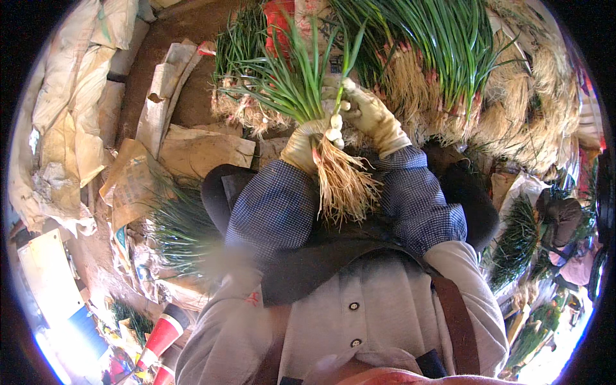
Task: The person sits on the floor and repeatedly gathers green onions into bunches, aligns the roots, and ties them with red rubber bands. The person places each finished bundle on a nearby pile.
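Observation:
In the head view, my left hand (305, 142), in a pale work glove, is closed around a bunch of green plants with long leaves (301, 82), white bulbs and stringy tan roots (344, 180). The leaves point away from me and the roots hang towards my lap. My right hand (368, 113), gloved too, is raised beside the bunch with its fingers bent near a stem and the small white bulbs (335, 130); whether it grips that stem cannot be told. Blue checked sleeve covers reach up both forearms.
Large rooted bundles (433, 72) lie at the upper right, a smaller pile (240, 96) at the upper left. Sacks and cardboard (207, 149) cover ground on the left. More greens (183, 231) lie beside my left elbow. A person (575, 260) is at the far right.

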Demonstrator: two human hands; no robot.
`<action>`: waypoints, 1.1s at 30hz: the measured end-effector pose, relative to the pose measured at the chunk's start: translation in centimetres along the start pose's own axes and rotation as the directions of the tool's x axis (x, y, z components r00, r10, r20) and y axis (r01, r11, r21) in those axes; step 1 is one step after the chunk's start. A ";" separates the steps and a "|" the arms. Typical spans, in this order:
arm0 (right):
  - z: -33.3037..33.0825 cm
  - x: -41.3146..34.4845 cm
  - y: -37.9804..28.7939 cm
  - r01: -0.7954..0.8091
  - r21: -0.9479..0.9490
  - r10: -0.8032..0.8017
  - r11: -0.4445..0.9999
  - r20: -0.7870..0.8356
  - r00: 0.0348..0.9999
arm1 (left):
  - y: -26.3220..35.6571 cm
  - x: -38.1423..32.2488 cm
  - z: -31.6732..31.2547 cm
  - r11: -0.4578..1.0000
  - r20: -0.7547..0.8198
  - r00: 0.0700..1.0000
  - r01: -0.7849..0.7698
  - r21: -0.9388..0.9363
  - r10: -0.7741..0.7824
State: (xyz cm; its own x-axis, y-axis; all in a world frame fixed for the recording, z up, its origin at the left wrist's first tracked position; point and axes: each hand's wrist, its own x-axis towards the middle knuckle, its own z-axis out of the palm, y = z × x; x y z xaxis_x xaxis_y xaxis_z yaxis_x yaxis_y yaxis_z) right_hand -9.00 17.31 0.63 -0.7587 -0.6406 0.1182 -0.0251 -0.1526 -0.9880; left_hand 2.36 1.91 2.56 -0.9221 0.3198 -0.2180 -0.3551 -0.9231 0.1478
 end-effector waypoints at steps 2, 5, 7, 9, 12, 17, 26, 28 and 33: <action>0.7 1.7 -0.9 -0.323 0.541 0.307 0.777 0.122 0.944 | 0.2 -0.2 -0.1 0.986 -0.086 0.996 -0.017 0.165 0.031; 2.4 1.3 -1.7 -0.554 -0.052 0.544 0.831 -0.134 0.828 | 0.4 -0.3 -0.8 0.948 -0.223 0.975 0.059 0.314 0.014; 3.7 0.2 -1.4 -0.279 -0.731 0.365 0.623 -0.044 0.930 | -0.5 0.3 -1.4 0.896 -0.415 0.892 0.028 0.443 0.177; 4.6 -0.4 -0.6 -0.071 -0.965 0.274 0.251 0.000 0.962 | -1.1 0.7 -1.8 0.876 -0.439 0.873 0.028 0.481 0.213; 3.9 -0.5 0.9 -0.289 -0.493 0.261 0.820 -0.126 0.957 | -1.0 0.5 -2.0 0.940 -0.346 0.928 -0.010 0.341 0.136; 1.0 -3.0 2.3 0.311 -0.661 -0.195 0.683 0.245 0.950 | -0.3 0.4 -1.7 0.978 -0.093 0.991 -0.075 0.192 0.094; -5.4 -6.2 -0.1 -0.437 -0.771 0.156 0.464 -0.414 0.897 | -0.5 1.1 -2.3 0.892 -0.383 0.921 0.111 0.438 0.073; -6.2 -3.5 -1.1 -0.628 -0.695 0.344 0.350 -0.528 0.777 | -0.5 1.2 -1.7 0.873 -0.286 0.941 -0.018 0.487 0.179; -2.6 2.4 0.8 -0.920 -0.298 0.518 0.253 -0.762 0.389 | -0.5 1.2 -0.6 0.828 -0.416 0.853 -0.033 0.559 0.315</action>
State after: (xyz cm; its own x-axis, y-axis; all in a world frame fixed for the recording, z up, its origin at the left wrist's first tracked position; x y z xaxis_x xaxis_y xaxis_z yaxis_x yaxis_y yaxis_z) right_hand -12.52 17.57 -0.15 -0.8042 0.2453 -0.5414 0.4981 0.7750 -0.3888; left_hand 1.56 2.65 1.60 -0.8341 -0.1070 -0.5412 -0.3501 -0.6556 0.6691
